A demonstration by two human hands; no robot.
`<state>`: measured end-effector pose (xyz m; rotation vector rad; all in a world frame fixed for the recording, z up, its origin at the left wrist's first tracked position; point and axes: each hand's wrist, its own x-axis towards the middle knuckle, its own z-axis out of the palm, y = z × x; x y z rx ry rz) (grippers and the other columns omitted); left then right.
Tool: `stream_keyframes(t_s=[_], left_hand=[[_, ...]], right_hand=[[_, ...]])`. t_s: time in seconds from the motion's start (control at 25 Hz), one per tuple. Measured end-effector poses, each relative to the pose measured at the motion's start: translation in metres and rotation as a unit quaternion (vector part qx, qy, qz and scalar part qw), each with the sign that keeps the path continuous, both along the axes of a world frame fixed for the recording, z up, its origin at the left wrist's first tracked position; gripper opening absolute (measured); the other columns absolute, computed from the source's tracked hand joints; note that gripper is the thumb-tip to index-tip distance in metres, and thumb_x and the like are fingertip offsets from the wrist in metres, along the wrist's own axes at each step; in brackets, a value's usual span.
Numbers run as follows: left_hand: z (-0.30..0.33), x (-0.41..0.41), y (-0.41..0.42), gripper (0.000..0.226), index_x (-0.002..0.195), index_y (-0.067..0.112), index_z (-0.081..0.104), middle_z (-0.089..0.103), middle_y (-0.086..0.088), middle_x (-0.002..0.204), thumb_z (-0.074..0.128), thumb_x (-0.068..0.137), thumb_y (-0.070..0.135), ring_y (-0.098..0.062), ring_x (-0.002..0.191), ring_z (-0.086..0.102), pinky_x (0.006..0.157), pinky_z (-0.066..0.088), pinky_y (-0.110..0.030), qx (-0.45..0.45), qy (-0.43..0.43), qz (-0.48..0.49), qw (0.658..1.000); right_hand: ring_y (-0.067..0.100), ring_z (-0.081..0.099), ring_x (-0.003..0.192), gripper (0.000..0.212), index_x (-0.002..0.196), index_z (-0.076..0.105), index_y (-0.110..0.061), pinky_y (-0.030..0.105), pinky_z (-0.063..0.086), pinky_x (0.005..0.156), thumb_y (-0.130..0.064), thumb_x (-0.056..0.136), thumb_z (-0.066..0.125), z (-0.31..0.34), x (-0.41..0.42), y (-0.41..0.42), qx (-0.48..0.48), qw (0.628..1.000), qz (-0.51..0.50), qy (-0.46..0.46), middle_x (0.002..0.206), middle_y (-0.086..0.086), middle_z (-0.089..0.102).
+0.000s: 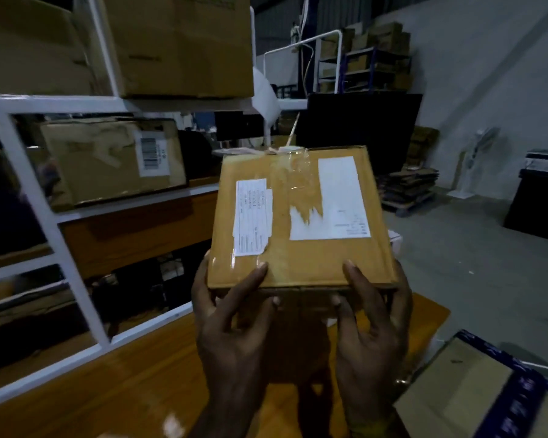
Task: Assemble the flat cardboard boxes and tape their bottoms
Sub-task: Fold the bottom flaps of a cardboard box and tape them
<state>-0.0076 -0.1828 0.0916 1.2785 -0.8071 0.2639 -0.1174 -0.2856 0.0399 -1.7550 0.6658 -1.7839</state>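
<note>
A small brown cardboard box [301,257] is held up in front of me above the wooden table [133,371]. Its upper face carries two white labels and a strip of clear tape running over the far edge. My left hand [231,324] grips the near left corner, thumb on top and fingers underneath. My right hand [370,324] grips the near right corner the same way. The underside of the box is hidden.
A white metal rack [45,222] with large cartons stands at the left. Another box with blue printed tape [487,390] lies at the lower right. Stacked flat cardboard [408,188] sits on the floor behind, beside a dark panel [361,131].
</note>
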Motion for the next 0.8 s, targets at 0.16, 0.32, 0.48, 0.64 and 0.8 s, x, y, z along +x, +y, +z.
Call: stream_keyframes(t_s=[0.16,0.32,0.48,0.64,0.8], left_hand=[[-0.017,0.011,0.059,0.039,0.103,0.054,0.070,0.031,0.022,0.149,0.081,0.075,0.029,-0.004,0.135,0.036,0.101,0.050,-0.040,0.100,0.045,0.101,0.989],[-0.028,0.018,0.107,0.037,0.109,0.065,0.060,0.029,0.016,0.149,0.075,0.078,0.050,-0.002,0.125,0.035,0.097,0.051,-0.046,0.206,0.076,0.162,0.962],[-0.034,0.020,0.142,0.041,0.117,0.069,0.051,0.029,0.009,0.148,0.060,0.078,0.065,-0.018,0.129,0.040,0.093,0.051,-0.052,0.301,0.055,0.219,0.927],[-0.031,0.024,0.158,0.053,0.129,0.065,0.042,0.030,-0.003,0.147,0.058,0.079,0.065,-0.026,0.115,0.054,0.080,0.057,-0.042,0.412,0.031,0.276,0.868],[-0.023,0.039,0.145,0.060,0.138,0.061,0.027,0.027,-0.011,0.148,0.055,0.085,0.063,-0.030,0.109,0.058,0.072,0.056,-0.036,0.496,0.011,0.336,0.800]], right_hand=[[0.016,0.030,0.145,0.033,0.115,0.066,-0.043,0.014,0.042,0.104,-0.025,0.087,0.064,0.024,0.040,0.048,0.020,0.995,0.085,0.040,0.154,-0.008,0.031],[0.021,0.029,0.145,0.037,0.113,0.063,-0.052,0.026,0.048,0.097,-0.025,0.089,0.067,0.007,0.048,0.078,0.028,0.985,0.140,0.097,0.155,-0.005,0.030],[0.017,0.028,0.143,0.036,0.117,0.061,-0.052,0.030,0.047,0.098,-0.031,0.089,0.067,-0.002,0.058,0.099,0.030,0.974,0.172,0.145,0.154,-0.008,0.028],[0.021,0.036,0.136,0.033,0.120,0.061,-0.049,0.039,0.051,0.097,-0.036,0.090,0.064,0.001,0.063,0.103,0.049,0.958,0.203,0.194,0.149,-0.002,0.033],[0.023,0.042,0.128,0.034,0.126,0.057,-0.045,0.024,0.042,0.084,-0.037,0.094,0.060,0.011,0.084,0.086,0.017,0.943,0.202,0.264,0.145,0.002,0.037]])
